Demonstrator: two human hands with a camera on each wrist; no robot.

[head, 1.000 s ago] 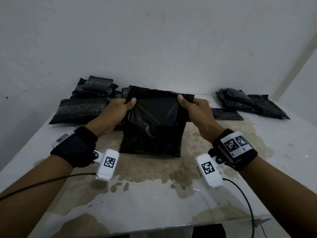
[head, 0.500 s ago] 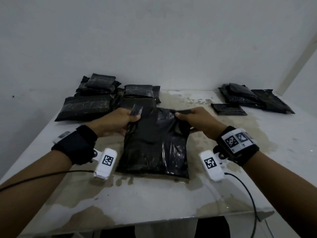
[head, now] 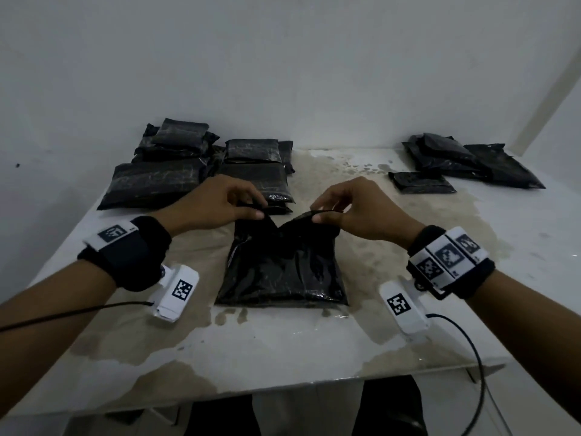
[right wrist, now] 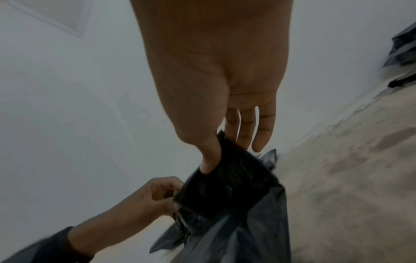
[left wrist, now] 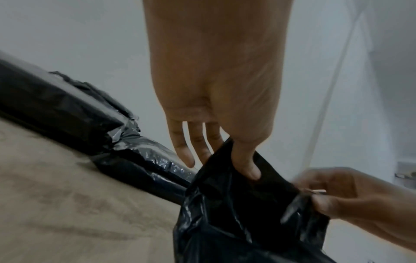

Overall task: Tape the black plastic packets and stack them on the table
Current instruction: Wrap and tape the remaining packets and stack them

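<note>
Pinching the flat black plastic packet's (head: 283,265) far corners, left hand (head: 217,204) and right hand (head: 358,209) are lifting its top off the stained white worktop (head: 283,350).

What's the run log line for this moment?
hands: left, right pinch bag top corners | bag: lying on table | tape: none seen

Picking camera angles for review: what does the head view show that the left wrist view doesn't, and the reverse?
Only the head view shows the packets at the far right and both wristbands. Only the left wrist view shows the left hand's thumb pressed on the plastic. Both show the left hand and right hand pinching the packet by its top.
</note>
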